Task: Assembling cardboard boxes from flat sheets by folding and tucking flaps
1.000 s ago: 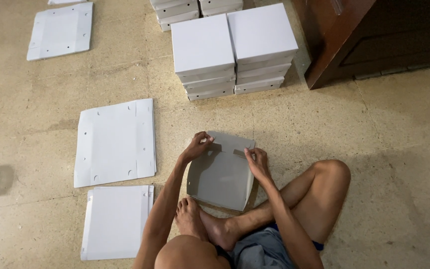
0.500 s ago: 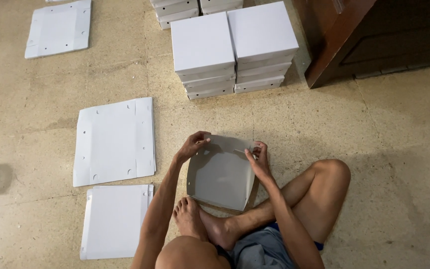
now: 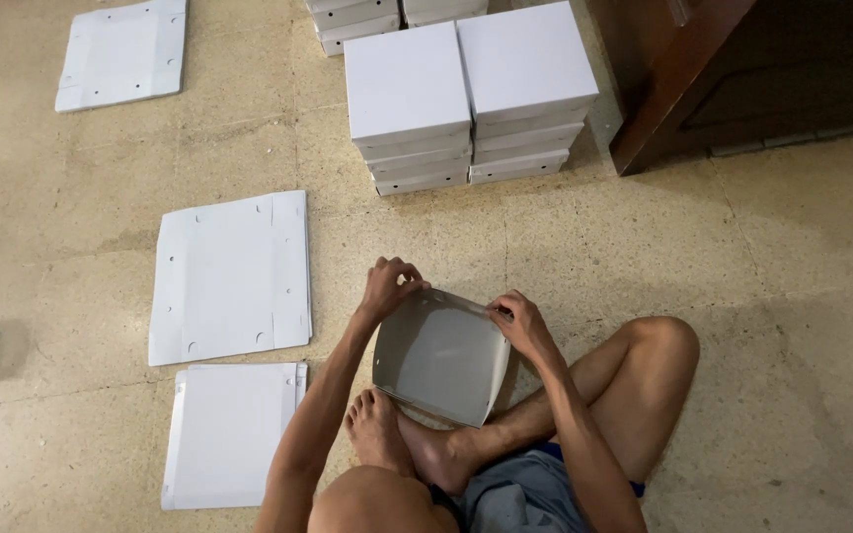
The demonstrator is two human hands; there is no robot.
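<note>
At the lower centre of the frame, the grey cardboard sheet [image 3: 441,360] leans on the person's feet, its far edge pinched by the closed fingers of the left hand [image 3: 390,286] and the right hand [image 3: 520,321], one at each upper corner.

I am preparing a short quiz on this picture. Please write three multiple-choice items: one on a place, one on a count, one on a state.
1. Where does the grey, half-folded cardboard sheet lie?
A. in front of the crossed legs
B. on the stacked boxes
C. by the wooden cabinet

2. How many flat white cardboard sheets lie on the floor?
A. one
B. three
C. six

3. What do the hands do?
A. rest on the knees
B. grip the sheet's far edge
C. lift a box

A: it lies just before the feet.
B: one far, one middle, one near.
B: left hand and right hand pinch its corners.
</note>
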